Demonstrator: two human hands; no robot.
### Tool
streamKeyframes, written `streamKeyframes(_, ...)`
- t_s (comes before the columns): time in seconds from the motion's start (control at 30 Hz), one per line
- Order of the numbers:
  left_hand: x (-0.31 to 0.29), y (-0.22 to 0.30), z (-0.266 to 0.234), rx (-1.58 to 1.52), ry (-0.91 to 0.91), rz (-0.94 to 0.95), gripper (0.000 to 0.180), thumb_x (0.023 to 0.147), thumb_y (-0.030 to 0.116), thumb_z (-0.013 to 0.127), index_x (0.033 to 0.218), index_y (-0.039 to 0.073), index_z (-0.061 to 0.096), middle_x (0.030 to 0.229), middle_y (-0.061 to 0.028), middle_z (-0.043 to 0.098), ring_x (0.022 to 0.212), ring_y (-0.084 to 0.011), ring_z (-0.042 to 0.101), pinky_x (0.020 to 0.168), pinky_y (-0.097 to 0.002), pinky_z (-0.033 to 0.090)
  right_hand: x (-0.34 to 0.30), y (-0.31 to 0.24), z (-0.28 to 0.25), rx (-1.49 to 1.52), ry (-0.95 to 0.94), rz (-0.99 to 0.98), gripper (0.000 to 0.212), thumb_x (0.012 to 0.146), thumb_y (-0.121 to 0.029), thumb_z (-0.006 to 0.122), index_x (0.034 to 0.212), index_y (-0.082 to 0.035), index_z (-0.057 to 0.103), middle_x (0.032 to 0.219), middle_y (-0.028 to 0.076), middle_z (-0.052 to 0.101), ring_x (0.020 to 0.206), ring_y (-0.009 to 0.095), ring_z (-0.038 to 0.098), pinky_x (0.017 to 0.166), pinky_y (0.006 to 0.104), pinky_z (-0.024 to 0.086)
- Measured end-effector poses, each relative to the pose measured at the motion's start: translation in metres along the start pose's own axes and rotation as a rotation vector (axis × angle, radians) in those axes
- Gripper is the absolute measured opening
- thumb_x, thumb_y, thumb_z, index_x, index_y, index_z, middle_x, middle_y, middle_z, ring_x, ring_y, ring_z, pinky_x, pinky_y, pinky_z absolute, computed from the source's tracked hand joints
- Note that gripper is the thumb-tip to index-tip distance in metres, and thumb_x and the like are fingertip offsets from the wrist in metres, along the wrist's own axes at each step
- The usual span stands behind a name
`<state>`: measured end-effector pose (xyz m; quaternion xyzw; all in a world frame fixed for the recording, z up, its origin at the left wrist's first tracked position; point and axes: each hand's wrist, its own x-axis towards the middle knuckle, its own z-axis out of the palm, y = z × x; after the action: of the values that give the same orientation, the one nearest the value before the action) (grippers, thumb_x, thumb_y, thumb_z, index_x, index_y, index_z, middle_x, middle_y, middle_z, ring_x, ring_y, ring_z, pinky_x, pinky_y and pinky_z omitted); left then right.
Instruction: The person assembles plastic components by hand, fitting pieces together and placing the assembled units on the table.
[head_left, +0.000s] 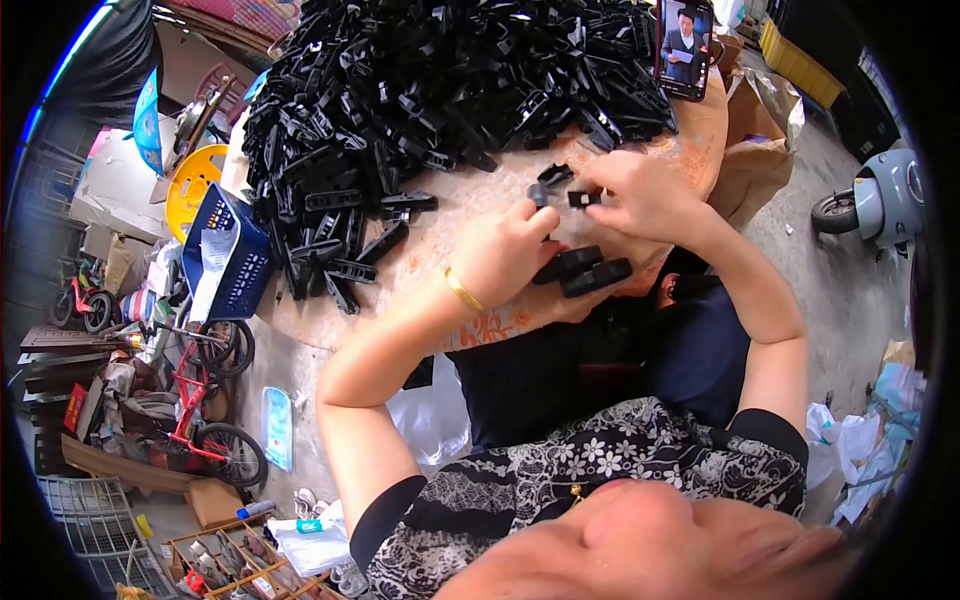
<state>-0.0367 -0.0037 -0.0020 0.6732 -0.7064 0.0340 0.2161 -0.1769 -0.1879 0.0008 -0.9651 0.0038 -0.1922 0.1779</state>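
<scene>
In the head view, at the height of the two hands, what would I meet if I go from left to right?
Blue basket, lower-left part of the black parts heap, left hand, right hand, brown paper, grey scooter.

On the left a blue basket [247, 262] is near a round yellow object [188, 192] and a red bicycle [187, 398], while on the right a lit phone [684, 52] is near a brown paper bag [757, 135], with a grey scooter [890, 198] farther out.

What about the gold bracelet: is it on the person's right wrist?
No, the gold bracelet circles the wrist of the left hand, while that of the right hand is bare.
</scene>
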Motion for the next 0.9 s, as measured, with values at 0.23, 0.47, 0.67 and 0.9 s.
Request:
streamKeyframes(0.23,0.009,-0.014,-0.008,-0.122,0.093,-0.033,0.035,0.074,-0.003,0.057,0.107,0.007,0.061,0.104,-0.0148,0.057,0.093,-0.0337,0.056,0.080,-0.0394,0.048,0.002,-0.003,0.004,0.086,-0.015,-0.134,0.023,0.070,-0.013,0.069,0.090,-0.004,0.060,0.084,0.013,0.057,0.084,0.033,0.058,0.073,0.0402,0.048)
streamKeyframes(0.47,0.010,-0.029,-0.014,-0.099,-0.019,-0.015,0.033,0.070,0.000,0.067,0.102,0.008,0.066,0.100,-0.0116,0.059,0.097,-0.0319,0.055,0.084,-0.0374,0.046,0.007,-0.002,-0.006,0.060,0.041,-0.019,0.020,0.075,-0.018,0.067,0.089,-0.004,0.062,0.085,0.011,0.059,0.084,0.032,0.058,0.072,0.0401,0.048)
streamKeyframes(0.67,0.010,-0.016,-0.011,-0.265,-0.004,-0.215,0.022,0.071,0.012,0.076,0.090,0.003,0.068,0.082,-0.0117,0.061,0.070,-0.0264,0.062,0.064,-0.0332,0.049,0.004,-0.006,-0.001,0.043,0.014,-0.105,0.018,0.074,-0.017,0.068,0.085,-0.004,0.063,0.084,0.012,0.059,0.082,0.032,0.059,0.071,0.0406,0.048)
streamKeyframes(0.9,0.012,-0.018,-0.015,-0.325,-0.059,-0.344,0.020,0.068,0.014,0.076,0.081,0.001,0.069,0.080,-0.0136,0.063,0.076,-0.0302,0.062,0.068,-0.0362,0.050,0.001,-0.006,-0.011,-0.052,-0.065,-0.114,0.017,0.073,-0.016,0.068,0.083,-0.004,0.062,0.084,0.012,0.059,0.083,0.032,0.059,0.072,0.0407,0.048)
